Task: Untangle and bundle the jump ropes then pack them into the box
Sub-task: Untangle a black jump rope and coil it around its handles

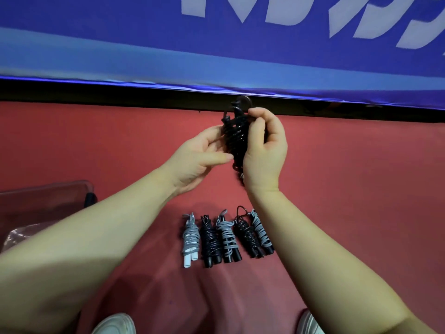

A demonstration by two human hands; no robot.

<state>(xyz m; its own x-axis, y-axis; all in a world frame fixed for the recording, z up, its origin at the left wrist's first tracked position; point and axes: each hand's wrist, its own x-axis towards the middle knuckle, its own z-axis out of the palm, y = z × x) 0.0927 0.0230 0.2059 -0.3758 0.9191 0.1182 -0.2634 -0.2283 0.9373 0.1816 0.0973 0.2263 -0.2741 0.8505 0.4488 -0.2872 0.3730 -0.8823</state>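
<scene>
Head view: left hand (199,157) gripping black rope bundle (236,136) steady; right hand (265,150) fingers (259,115) pinching its top end, probably securing wrap.

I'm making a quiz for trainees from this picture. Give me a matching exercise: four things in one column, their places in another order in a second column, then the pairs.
Things
1. black bundle
2. white-handled bundle
3. box
4. banner

Places
A. left end of the row of five
B. across the top of the view
C. held up by the left hand and right hand
D. at the far left edge

Pairs: 1-C, 2-A, 3-D, 4-B
</scene>
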